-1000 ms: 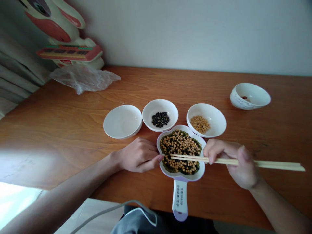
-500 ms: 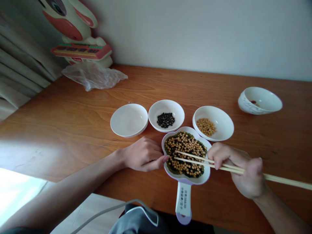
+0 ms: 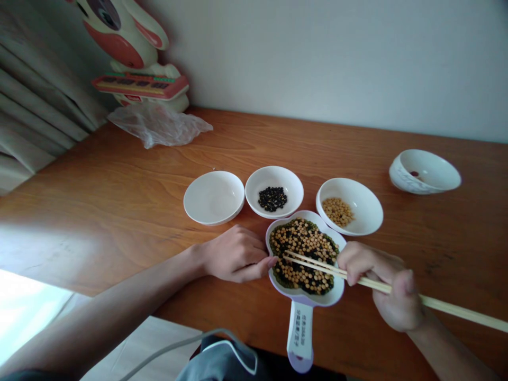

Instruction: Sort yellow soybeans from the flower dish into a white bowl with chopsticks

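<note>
My left hand [image 3: 240, 256] is closed at the left rim of a white and purple flower-shaped dish [image 3: 300, 300], thumb and fingers gripping the edge. Inside lie mixed yellow soybeans [image 3: 301, 227], black beans and small green beans. My right hand [image 3: 381, 283] holds a pair of pale wooden chopsticks [image 3: 317, 264], whose tips touch down among the beans near the dish's left side. The tips are close together; whether a bean is between them I cannot tell. A printed label [image 3: 300, 329] covers the dish's handle, which points toward me.
Behind the dish stand a white bowl [image 3: 198, 188] with nothing visible inside, a bowl [image 3: 254, 182] of black beans and a bowl [image 3: 371, 211] of soybeans. Another bowl [image 3: 400, 177] sits far right. A plastic bag [image 3: 159, 127] and a toy keyboard figure [image 3: 146, 84] are back left.
The chopstick tips have drawn closer together over the beans. My left hand keeps its place on the dish rim. The whole view has shifted slightly.
</note>
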A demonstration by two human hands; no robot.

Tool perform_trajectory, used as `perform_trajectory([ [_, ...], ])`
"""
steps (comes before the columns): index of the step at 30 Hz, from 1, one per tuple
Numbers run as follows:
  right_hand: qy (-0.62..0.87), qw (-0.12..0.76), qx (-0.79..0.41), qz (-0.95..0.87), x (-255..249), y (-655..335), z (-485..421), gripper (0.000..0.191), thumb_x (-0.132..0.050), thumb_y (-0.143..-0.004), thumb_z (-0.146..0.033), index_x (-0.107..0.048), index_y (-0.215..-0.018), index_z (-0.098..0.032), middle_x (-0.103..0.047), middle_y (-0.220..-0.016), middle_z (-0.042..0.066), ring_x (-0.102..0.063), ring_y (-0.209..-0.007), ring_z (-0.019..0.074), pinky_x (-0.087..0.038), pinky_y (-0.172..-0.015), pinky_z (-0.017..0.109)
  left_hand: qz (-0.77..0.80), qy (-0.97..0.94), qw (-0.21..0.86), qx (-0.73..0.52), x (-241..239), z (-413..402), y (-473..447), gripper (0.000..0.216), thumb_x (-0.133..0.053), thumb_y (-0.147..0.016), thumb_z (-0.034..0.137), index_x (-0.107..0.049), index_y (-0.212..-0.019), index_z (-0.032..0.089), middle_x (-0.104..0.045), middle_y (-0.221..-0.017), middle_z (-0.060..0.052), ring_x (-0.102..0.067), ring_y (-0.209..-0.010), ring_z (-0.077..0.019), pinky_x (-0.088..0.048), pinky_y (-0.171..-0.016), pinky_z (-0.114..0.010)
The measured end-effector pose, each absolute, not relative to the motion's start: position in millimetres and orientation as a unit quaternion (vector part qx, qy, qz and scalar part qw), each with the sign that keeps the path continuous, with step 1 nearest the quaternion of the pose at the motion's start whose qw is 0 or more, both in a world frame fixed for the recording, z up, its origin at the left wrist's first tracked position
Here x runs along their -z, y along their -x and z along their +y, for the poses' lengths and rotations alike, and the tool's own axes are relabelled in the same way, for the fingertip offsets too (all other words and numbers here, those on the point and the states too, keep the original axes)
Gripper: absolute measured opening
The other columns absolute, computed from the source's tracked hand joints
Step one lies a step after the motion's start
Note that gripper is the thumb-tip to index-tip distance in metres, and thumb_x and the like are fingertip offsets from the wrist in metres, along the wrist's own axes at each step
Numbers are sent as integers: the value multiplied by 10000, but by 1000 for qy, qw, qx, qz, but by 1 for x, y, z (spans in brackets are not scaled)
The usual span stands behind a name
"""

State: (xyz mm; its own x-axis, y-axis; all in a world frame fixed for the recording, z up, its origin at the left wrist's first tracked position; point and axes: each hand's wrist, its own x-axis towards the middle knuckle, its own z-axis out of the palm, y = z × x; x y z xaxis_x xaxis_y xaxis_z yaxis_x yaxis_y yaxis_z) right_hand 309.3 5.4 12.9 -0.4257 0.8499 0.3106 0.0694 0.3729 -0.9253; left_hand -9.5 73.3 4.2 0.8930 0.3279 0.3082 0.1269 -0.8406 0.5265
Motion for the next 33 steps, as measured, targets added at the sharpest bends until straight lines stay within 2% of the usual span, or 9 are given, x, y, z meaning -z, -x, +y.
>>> perform_trajectory([
  [6,313,445,-447,-710,-15,-305,6,595,-245,-1082,-610,-646,-850,-237,-615,-754,34,-574,-708,195,-439,-670,345,120,-942,245,-197,-5,74,9,466,-431,-1098,232,-553,-650,196,-651,-624,-40,-569,-550,-142,-365,-554,-353],
  [12,335,434,-446,-707,-22,-300,4,663,-210,-1053,-691,-628,-819,-233,-610,-742,33,-583,-707,187,-451,-646,325,118,-940,247,-201,-1,74,9,446,-455,-1086,217,-534,-648,200,-659,-629,-42,-580,-556,-144,-357,-551,-352],
  [18,344,442,-459,-689,-39,-298,13,717,-111,-1055,-691,-600,-778,-245,-562,-701,11,-547,-657,166,-458,-613,297,120,-940,235,-217,3,72,9,430,-460,-1077,219,-535,-654,203,-659,-621,-40,-580,-539,-144,-345,-531,-352],
  [21,371,372,-465,-713,-64,-302,28,613,-168,-1107,-560,-609,-820,-246,-595,-775,19,-589,-762,178,-479,-724,317,122,-940,234,-218,6,72,9,432,-462,-1073,225,-518,-645,204,-660,-620,-37,-578,-539,-140,-341,-527,-353],
  [23,397,261,-462,-749,-87,-305,41,478,-265,-1124,-454,-634,-902,-247,-639,-867,30,-620,-860,190,-478,-804,334,121,-940,230,-221,9,72,8,430,-466,-1070,223,-517,-643,204,-664,-625,-36,-583,-545,-137,-345,-530,-353],
  [26,454,159,-397,-782,-124,-303,58,388,-352,-1115,-460,-653,-979,-258,-678,-939,27,-626,-900,191,-466,-798,320,120,-940,222,-229,12,73,8,432,-471,-1070,237,-528,-643,204,-667,-626,-42,-582,-543,-138,-338,-514,-351],
  [29,479,129,-358,-791,-151,-295,70,432,-363,-1105,-508,-638,-891,-252,-656,-820,6,-601,-798,172,-457,-762,301,118,-942,215,-231,13,73,8,433,-471,-1073,243,-531,-645,201,-666,-624,-44,-579,-535,-136,-326,-505,-352],
  [33,504,155,-311,-790,-163,-290,75,444,-388,-1097,-521,-648,-853,-255,-667,-780,5,-584,-720,165,-448,-674,291,124,-941,218,-226,13,74,9,421,-473,-1068,236,-516,-650,204,-659,-619,-36,-578,-542,-138,-322,-510,-350],
])
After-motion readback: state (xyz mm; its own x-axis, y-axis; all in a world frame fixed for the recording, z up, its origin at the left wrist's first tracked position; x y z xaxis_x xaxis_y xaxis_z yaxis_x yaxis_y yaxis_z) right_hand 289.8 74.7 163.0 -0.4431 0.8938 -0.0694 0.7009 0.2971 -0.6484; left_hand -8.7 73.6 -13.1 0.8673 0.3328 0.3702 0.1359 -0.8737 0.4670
